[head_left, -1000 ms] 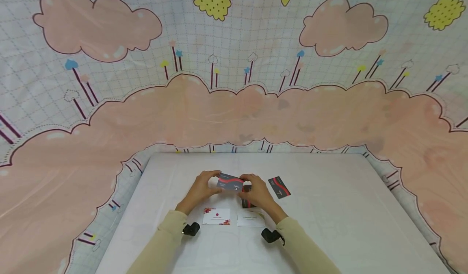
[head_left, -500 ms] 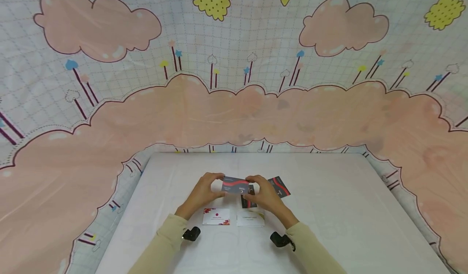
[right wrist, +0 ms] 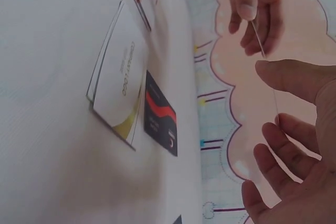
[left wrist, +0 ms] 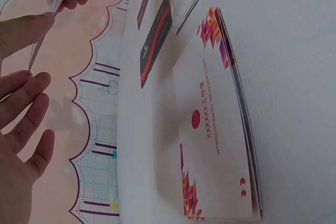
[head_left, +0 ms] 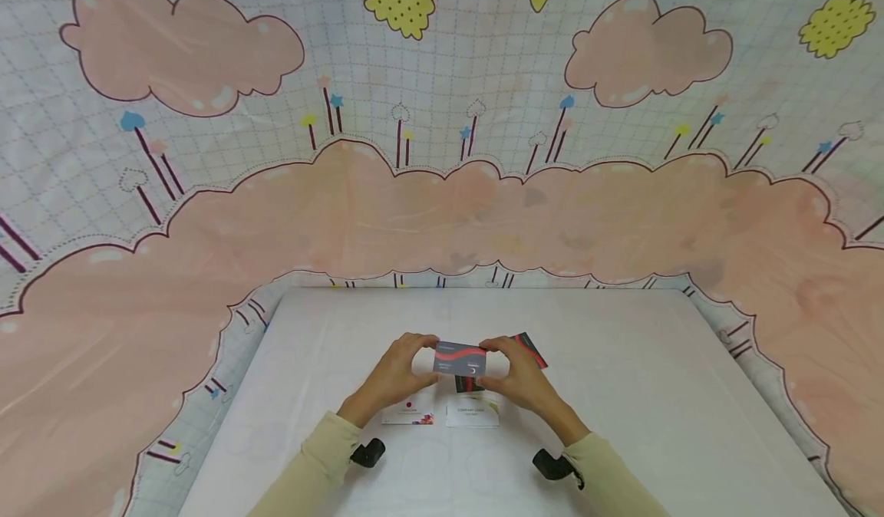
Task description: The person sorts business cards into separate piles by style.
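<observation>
We've got a dark grey business card [head_left: 459, 359] with a red wave pinched between both hands, just below the frame's centre. Our left hand [head_left: 397, 369] grips its left edge, our right hand [head_left: 514, 373] grips the right edge, holding it above the white desk [head_left: 621, 394]. Under it lie a floral white card stack [left wrist: 218, 124], a white logo card stack [right wrist: 118, 95] and a second dark card [right wrist: 160, 121].

The held card [head_left: 459, 358] is dark grey with a red wave and, seemingly, small white print.
</observation>
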Demonstrator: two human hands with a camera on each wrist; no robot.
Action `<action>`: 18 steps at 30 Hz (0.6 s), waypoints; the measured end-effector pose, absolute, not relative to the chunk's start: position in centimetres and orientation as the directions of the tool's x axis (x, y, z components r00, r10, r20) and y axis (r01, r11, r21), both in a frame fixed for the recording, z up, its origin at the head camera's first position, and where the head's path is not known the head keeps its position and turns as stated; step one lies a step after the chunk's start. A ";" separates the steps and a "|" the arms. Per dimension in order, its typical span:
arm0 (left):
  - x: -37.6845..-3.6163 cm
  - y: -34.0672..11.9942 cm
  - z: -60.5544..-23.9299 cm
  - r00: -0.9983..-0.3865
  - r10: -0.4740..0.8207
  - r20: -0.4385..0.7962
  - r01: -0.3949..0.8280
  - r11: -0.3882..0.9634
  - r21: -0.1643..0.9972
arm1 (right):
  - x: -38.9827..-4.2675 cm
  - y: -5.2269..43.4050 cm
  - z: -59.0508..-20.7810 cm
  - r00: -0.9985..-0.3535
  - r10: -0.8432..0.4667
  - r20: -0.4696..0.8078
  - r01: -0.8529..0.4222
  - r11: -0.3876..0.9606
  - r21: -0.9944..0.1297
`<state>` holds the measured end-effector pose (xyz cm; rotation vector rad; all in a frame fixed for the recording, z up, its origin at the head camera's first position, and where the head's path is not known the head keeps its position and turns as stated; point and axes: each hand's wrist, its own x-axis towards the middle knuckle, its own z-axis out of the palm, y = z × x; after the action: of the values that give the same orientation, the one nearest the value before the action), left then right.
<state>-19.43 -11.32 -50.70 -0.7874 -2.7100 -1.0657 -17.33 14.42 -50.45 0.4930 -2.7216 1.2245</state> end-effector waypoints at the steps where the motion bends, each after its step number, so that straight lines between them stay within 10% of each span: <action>1: -19.3 -11.2 -50.7 -0.853 0.429 0.298 0.517 0.611 0.599 | -17.2 14.6 -50.4 -0.941 -0.239 0.240 -0.338 0.618 -0.710; 18: -17.4 -8.0 -51.1 -0.830 0.441 0.341 0.557 0.628 0.543 | -15.6 18.2 -50.9 -0.940 -0.252 0.231 -0.340 0.635 -0.694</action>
<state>-17.40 -7.98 -51.06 -0.8272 -2.6731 -0.9817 -15.62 18.21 -50.89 0.4980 -2.7377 1.1977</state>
